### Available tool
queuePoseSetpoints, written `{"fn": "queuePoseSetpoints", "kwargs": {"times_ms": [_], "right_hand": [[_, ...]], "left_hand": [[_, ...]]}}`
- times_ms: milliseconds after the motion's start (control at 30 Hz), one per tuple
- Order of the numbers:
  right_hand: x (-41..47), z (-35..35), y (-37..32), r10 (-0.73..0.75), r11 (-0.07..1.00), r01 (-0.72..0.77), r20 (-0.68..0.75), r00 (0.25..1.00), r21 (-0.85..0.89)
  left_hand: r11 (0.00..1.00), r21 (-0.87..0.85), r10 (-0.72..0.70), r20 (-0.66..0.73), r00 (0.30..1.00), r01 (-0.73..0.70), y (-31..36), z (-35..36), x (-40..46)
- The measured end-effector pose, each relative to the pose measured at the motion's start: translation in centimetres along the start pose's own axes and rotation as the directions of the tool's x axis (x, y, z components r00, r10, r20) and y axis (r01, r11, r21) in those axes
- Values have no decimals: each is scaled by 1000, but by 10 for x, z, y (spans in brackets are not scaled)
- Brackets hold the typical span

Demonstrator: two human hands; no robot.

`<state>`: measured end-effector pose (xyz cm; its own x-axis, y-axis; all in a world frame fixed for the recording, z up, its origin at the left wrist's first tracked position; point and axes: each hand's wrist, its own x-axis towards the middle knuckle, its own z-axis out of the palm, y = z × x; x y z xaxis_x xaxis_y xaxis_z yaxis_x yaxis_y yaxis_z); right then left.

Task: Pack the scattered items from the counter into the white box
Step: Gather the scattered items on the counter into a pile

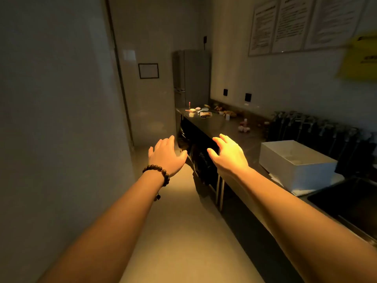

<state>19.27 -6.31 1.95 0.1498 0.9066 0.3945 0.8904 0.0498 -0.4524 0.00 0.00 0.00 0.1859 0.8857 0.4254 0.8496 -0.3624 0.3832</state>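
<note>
White box (306, 172): stood on the near stretch of the dark worktop (222, 124), open-topped, just beside the sink (346, 198); one box counted, its inside apparently bare though only partly seen.
Scattered items (204, 112): lay well apart from the box, in two loose groups; a far cluster by the grey fridge (191, 76) and a nearer small cluster (244, 127) mid-worktop.
Count: too dim and small to total with confidence; perhaps eight or so pieces in the far group, three or four in the nearer one, plus one small white cup-like piece (227, 117) between them.
Left hand (166, 154): reached forward over the floor, fingers spread and relaxed, nothing held; one beaded bracelet (161, 172) at the wrist.
Right hand (228, 153): reached forward near the worktop edge, fingers loosely spread, nothing held.
Step in hand: judged as the approach toward the items, nothing yet gathered.
How to do it well: best to close in before grasping; take the nearer cluster first, pinch small pieces singly, carry them low over the worktop to the box, then return for the far group.
Risk: small pieces likely to roll or drop off the front edge if swept in haste.
Wall: three framed notices (302, 23) and two dark sockets (247, 97) counted.
</note>
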Motion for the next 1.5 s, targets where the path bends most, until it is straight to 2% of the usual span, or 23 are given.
{"fn": "queuePoseSetpoints", "kwargs": {"times_ms": [467, 800, 1033, 1333, 1500], "right_hand": [[-19, 105, 15, 83, 994, -74, 118, 990, -78], [24, 164, 37, 120, 990, -103, 176, 977, -100], [114, 203, 76, 100, 992, -82, 191, 976, -100], [296, 238, 141, 105, 993, -92, 229, 968, -69], [372, 272, 157, 110, 994, -99, 241, 964, -55]], "left_hand": [[996, 69, -64, 152, 986, 54, -73, 66, -32], [996, 53, -77, 238, 968, 67, -107, 114, 7], [991, 75, -129, 287, 949, 112, -131, 172, 78], [985, 87, -171, 281, 944, 152, -140, 248, 259], [980, 83, -197, 255, 947, 181, -151, 279, 331]]}}
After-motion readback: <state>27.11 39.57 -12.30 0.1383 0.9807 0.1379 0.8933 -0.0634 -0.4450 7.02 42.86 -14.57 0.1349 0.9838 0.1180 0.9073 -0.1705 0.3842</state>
